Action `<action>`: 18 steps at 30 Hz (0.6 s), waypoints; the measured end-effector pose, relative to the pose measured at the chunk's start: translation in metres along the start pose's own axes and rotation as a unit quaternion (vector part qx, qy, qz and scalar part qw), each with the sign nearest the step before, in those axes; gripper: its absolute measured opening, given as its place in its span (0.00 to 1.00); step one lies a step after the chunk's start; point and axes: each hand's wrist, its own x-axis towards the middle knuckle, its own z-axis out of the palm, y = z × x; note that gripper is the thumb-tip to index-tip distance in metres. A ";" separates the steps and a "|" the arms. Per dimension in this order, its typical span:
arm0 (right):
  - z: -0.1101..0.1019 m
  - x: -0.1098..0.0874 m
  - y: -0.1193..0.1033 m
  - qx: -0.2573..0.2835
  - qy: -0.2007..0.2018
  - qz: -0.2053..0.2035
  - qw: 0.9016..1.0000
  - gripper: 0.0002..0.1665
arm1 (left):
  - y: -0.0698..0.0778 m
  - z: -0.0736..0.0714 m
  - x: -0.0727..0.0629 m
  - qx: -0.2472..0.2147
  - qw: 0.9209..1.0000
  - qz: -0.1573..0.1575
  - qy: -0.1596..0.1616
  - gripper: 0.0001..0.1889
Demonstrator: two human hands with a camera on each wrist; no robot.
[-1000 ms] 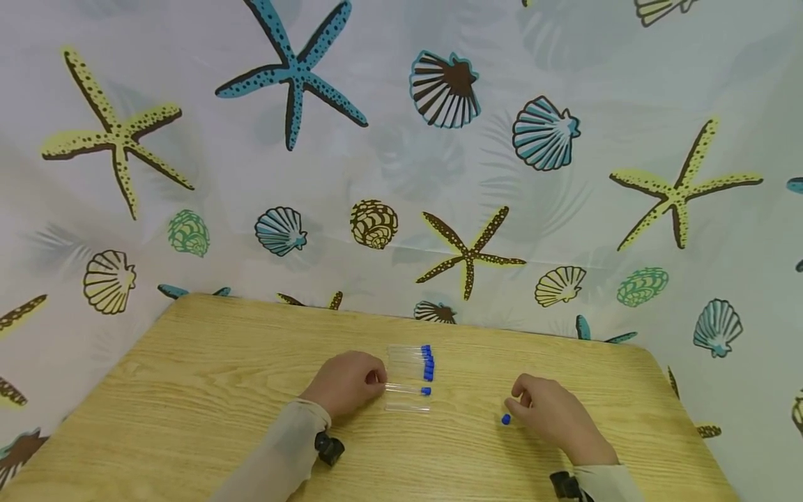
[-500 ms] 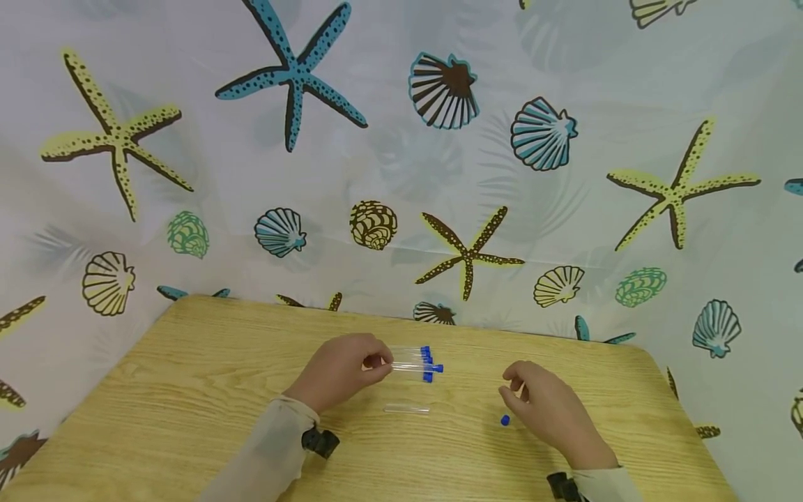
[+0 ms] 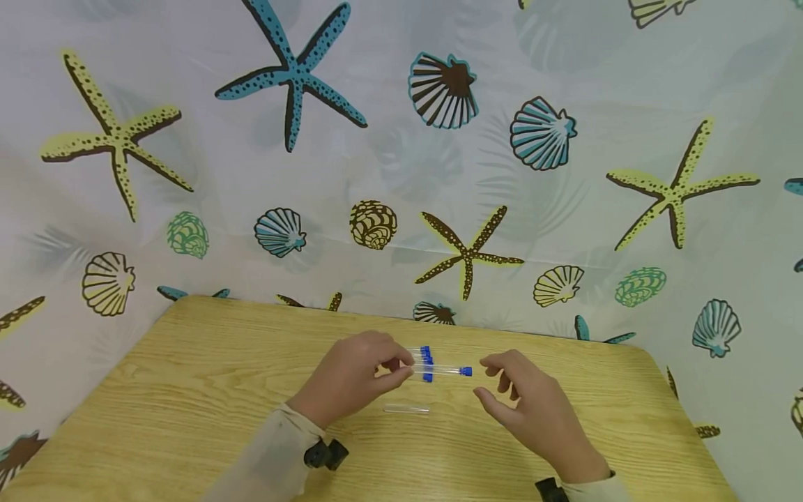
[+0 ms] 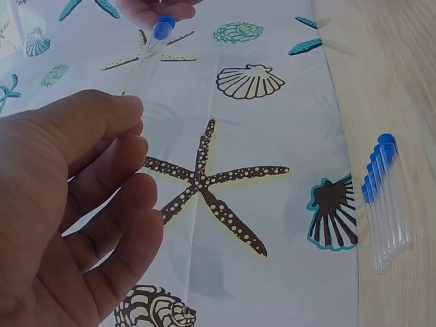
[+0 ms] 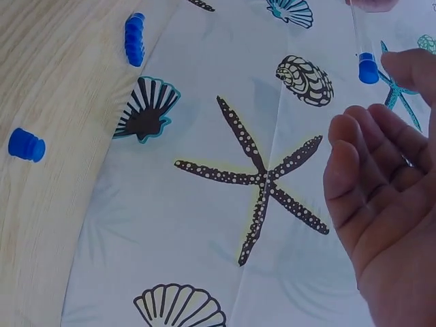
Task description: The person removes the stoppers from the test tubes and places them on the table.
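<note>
My left hand [image 3: 351, 373] pinches the bottom end of a clear test tube [image 3: 442, 369] between thumb and fingers, and the tube lies level above the table, pointing right. A blue cap [image 3: 466, 371] sits in its right end. Close to that cap, my right hand [image 3: 533, 411] has its thumb and fingers spread apart, holding nothing. In the right wrist view the cap [image 5: 368, 69] shows between thumb and fingertips, apart from them. Behind the held tube lies a row of capped test tubes [image 4: 388, 204], partly hidden by my left hand in the head view.
An uncapped test tube [image 3: 406, 409] lies on the wooden table [image 3: 401, 460], nearer me. A loose blue cap [image 5: 26, 145] rests on the table, hidden behind my right hand in the head view. A curtain [image 3: 401, 174] printed with shells and starfish hangs behind the table.
My left hand has picked the capped test tube up off the table and carried it up and to the right. My right hand has left the loose cap, moved toward the tube and spread its fingers.
</note>
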 end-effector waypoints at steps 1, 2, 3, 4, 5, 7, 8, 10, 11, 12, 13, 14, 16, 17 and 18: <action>0.000 0.000 -0.001 0.003 0.005 -0.010 1.000 0.20 | 0.001 0.000 0.000 0.000 1.000 0.003 0.001 0.04; 0.000 0.000 -0.002 0.006 0.010 -0.019 1.000 0.19 | 0.003 0.000 0.000 0.000 1.000 0.007 0.003 0.04; 0.000 0.000 -0.003 0.008 0.014 -0.027 0.999 0.18 | 0.004 0.001 -0.001 -0.003 1.000 0.010 0.003 0.04; 0.000 0.001 -0.004 0.009 0.018 -0.035 0.999 0.17 | 0.004 0.001 -0.001 -0.004 1.000 0.013 0.003 0.04; 0.000 0.001 -0.004 0.010 0.021 -0.041 0.999 0.17 | 0.005 0.002 -0.001 -0.006 1.000 0.016 0.003 0.04; 0.000 0.001 -0.004 0.009 0.026 -0.049 0.998 0.16 | 0.005 0.003 -0.002 -0.013 1.000 0.020 0.000 0.04; 0.000 0.001 -0.004 0.008 0.027 -0.052 0.998 0.16 | 0.005 0.003 -0.002 -0.016 1.000 0.023 -0.001 0.04; 0.000 0.001 -0.004 0.005 0.027 -0.057 0.998 0.16 | 0.005 0.003 -0.002 -0.018 0.999 0.027 -0.004 0.04; 0.000 0.001 -0.003 0.003 0.026 -0.059 0.998 0.16 | 0.005 0.004 -0.002 -0.018 0.999 0.029 -0.004 0.04; 0.001 0.001 -0.003 0.001 0.025 -0.061 0.998 0.15 | 0.005 0.004 -0.002 -0.018 0.999 0.031 -0.005 0.04; 0.001 0.001 -0.003 -0.001 0.023 -0.064 0.998 0.15 | 0.005 0.004 -0.002 -0.019 0.999 0.033 -0.004 0.04; 0.001 0.001 -0.002 -0.004 0.022 -0.067 0.998 0.14 | 0.005 0.005 -0.002 -0.019 0.999 0.035 -0.004 0.05; 0.002 0.001 -0.002 -0.007 0.022 -0.072 0.997 0.13 | 0.004 0.006 -0.002 -0.020 0.999 0.039 -0.002 0.05; 0.002 0.001 -0.002 -0.008 0.022 -0.075 0.997 0.12 | 0.004 0.006 -0.002 -0.020 0.999 0.042 0.000 0.05; 0.002 0.001 -0.001 -0.008 0.023 -0.079 0.997 0.11 | 0.004 0.007 -0.002 -0.020 0.999 0.045 0.001 0.04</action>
